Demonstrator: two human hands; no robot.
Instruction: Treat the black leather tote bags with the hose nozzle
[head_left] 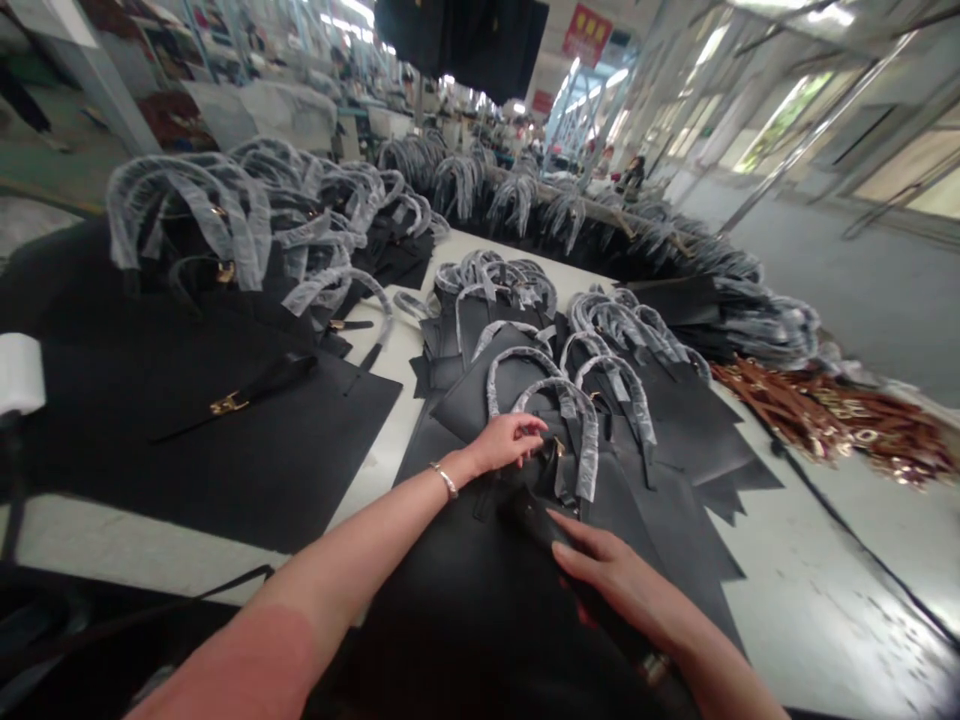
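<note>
My left hand (511, 442), with a bracelet at the wrist, is closed, its fingers curled beside a black strap with a gold clasp (559, 450). Whatever is between its fingertips is too small to make out. Lower and to the right, my right hand (611, 572) is closed around a long dark object (536, 520), blurred and partly covered by the fingers. Under both hands lies a black tote bag (442, 570), flat on the table. Its handle (589, 450), wrapped in clear plastic, arches just beyond my hands.
Black bag panels with wrapped handles (630, 325) overlap ahead. More black bags (187, 430) are piled on the left. Brown straps with metal fittings (847, 410) lie at the right of the pale table (817, 530). A dark cord (847, 535) crosses there.
</note>
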